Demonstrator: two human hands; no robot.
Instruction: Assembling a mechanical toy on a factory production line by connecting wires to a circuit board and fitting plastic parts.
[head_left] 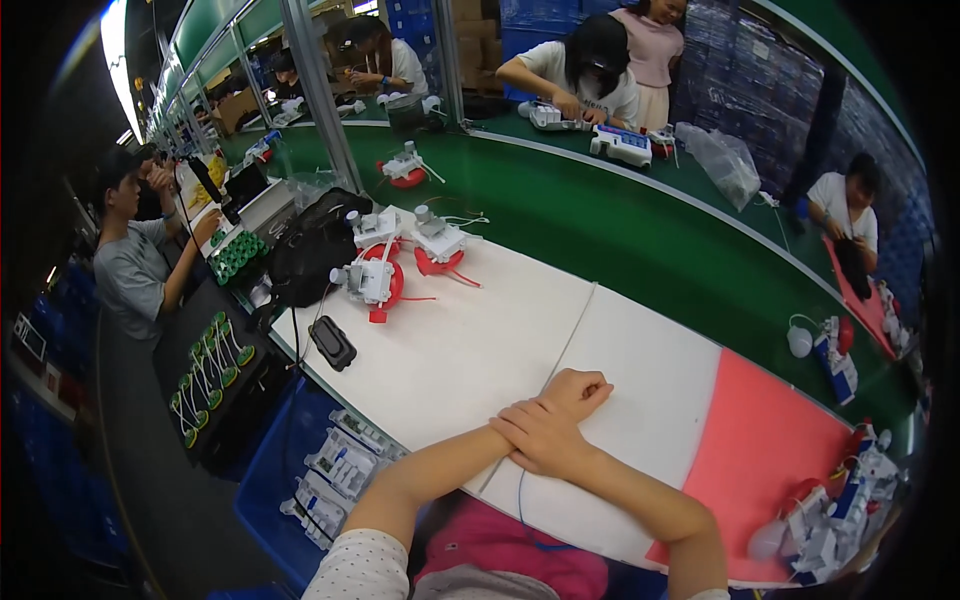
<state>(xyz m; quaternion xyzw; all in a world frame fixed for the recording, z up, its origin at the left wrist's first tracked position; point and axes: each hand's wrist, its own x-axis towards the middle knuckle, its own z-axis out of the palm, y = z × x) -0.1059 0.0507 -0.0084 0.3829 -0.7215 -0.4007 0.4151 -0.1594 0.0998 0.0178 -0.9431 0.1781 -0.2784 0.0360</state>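
Note:
My left hand [578, 393] rests in a loose fist above the white work board [480, 330], with nothing visible in it. My right hand [543, 436] lies across my left wrist, its fingers wrapped over it. A thin blue cord [521, 498] hangs over the board's near edge below my hands. Farther left on the board lies a black oblong device [332, 343]. Behind it stand several white plastic assemblies [370, 282] with red rings and grey knobs. At the right a red-pink sheet [755, 445] covers part of the surface.
White and blue assemblies [840, 510] are heaped at the right end. A blue bin [262, 490] with white housings sits lower left, near green circuit boards [212, 375] on a black surface. A black bag [310, 245] lies at the board's far left. Beyond the green conveyor [560, 250], co-workers sit.

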